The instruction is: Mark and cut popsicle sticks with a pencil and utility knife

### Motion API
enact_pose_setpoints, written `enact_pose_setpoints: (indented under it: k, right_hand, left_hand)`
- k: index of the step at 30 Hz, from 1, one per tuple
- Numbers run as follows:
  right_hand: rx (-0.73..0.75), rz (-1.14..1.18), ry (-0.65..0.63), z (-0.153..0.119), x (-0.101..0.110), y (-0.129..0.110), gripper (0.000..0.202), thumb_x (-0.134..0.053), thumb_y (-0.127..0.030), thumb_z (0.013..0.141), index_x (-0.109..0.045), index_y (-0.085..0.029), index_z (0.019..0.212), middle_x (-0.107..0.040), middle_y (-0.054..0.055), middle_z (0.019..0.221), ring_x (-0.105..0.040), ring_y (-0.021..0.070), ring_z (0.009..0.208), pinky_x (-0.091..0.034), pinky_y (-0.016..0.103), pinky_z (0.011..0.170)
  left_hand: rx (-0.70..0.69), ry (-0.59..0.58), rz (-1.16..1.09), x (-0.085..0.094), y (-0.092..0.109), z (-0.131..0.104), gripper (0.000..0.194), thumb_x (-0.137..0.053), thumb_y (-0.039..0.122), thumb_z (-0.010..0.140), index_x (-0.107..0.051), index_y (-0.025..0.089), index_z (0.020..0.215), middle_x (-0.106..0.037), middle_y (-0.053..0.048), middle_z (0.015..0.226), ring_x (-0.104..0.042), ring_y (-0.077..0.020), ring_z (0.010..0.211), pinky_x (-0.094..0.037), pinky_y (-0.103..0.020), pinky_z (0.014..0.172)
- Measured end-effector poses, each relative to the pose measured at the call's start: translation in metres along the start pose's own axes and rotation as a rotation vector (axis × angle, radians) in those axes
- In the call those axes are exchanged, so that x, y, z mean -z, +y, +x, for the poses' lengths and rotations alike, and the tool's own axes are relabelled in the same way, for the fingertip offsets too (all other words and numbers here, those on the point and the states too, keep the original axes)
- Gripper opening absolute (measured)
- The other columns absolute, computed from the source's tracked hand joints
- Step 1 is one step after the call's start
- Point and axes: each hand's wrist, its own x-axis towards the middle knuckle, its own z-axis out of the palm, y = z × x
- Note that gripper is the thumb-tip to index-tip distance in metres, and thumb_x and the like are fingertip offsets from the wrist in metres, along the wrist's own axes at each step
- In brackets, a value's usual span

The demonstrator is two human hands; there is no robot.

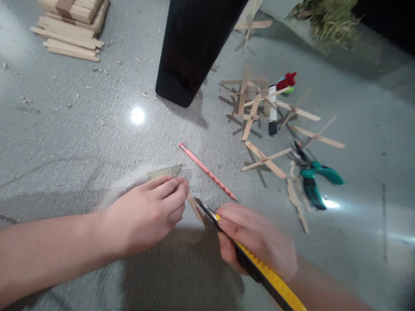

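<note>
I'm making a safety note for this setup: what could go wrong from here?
1. The exposed blade of the yellow-and-black knife in the right hand points toward the nearby left hand; a slip might cut a finger.
2. The narrow wooden stick at the left fingertips could twist or split under the blade.
3. The pink pencil lies close to the right hand and might get knocked.

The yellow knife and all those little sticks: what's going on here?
A person's right hand grips the yellow knife, its blade angled close to a narrow wooden stick at the left hand's fingertips. Whether the blade touches the wood is hard to tell. A pink pencil lies just beyond the hands. Crossed sticks and green-handled pliers lie to the right.
</note>
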Motion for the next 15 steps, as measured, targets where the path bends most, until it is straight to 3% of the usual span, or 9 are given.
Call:
enact_pose_setpoints:
  k: [15]
  right_hand:
    - [0.021, 0.006, 0.004, 0.0126, -0.0067, -0.0019, 0.046, -0.055, -0.006, 0.084, -0.050, -0.022, 0.126, -0.071, 0.007, 0.084, -0.068, 0.0191, 0.069, -0.063, 0.034, 0.066]
  left_hand:
    - [-0.019, -0.008, 0.017, 0.0006, -0.0004, 0.0001, 0.029, -0.058, 0.019, 0.093, -0.071, 0.005, 0.115, -0.064, -0.016, 0.133, -0.062, -0.0305, 0.123, -0.050, -0.042, 0.112]
